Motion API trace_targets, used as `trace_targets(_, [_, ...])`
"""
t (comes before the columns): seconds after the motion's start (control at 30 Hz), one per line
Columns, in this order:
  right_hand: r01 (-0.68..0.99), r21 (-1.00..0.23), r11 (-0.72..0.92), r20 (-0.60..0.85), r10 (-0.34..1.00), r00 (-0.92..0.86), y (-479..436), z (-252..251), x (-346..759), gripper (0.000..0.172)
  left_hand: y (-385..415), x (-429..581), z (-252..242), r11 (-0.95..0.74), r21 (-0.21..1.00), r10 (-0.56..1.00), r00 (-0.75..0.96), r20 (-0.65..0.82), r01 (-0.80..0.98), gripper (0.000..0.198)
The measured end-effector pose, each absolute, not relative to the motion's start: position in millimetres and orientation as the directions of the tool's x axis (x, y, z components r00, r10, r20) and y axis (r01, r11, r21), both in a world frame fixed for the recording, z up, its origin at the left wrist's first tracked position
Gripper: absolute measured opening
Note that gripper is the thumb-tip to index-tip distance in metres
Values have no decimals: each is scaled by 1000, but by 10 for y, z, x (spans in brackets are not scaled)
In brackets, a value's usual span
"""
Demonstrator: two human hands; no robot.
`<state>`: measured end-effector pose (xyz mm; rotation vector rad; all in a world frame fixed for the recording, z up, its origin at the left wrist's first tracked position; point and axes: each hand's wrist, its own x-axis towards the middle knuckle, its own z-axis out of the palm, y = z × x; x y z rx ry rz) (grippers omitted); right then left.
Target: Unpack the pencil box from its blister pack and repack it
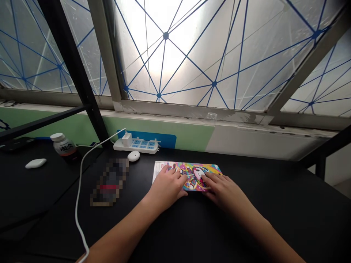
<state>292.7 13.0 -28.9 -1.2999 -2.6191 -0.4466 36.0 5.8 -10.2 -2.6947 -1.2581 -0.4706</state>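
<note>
On the black desk in front of me lies a flat colourful printed card (193,173) with a cartoon face and a white left end; whether it is a single card or a thin packet I cannot tell. My left hand (171,182) grips its left half, fingers over the top and thumb at the near edge. On the right half, my right hand (222,186) has its fingers over the print beside the cartoon face, its thumb low at the near edge. Both hands cover parts of the card.
Left of my hands are a blurred-out phone-like object (111,182), a white rounded case (134,156) and a power strip (137,145) with a charger. Its white cable (79,190) runs toward my left forearm. A bottle (64,146) and white mouse-like object (36,163) stand farther left.
</note>
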Motion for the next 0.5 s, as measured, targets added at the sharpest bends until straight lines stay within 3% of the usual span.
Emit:
trace_targets(0.13, [783, 120, 611, 258, 742, -619, 142, -410, 2816, 72, 101, 329, -137, -622, 79, 748, 561, 353, 779, 58])
trace_targets(0.3, [748, 17, 664, 147, 738, -659, 161, -400, 2543, 82, 219, 173, -225, -440, 189, 891, 402, 209, 878, 94])
trace_targets(0.5, [732, -136, 667, -3, 739, -674, 213, -183, 2732, 84, 302, 53, -253, -435, 217, 900, 418, 121, 874, 97])
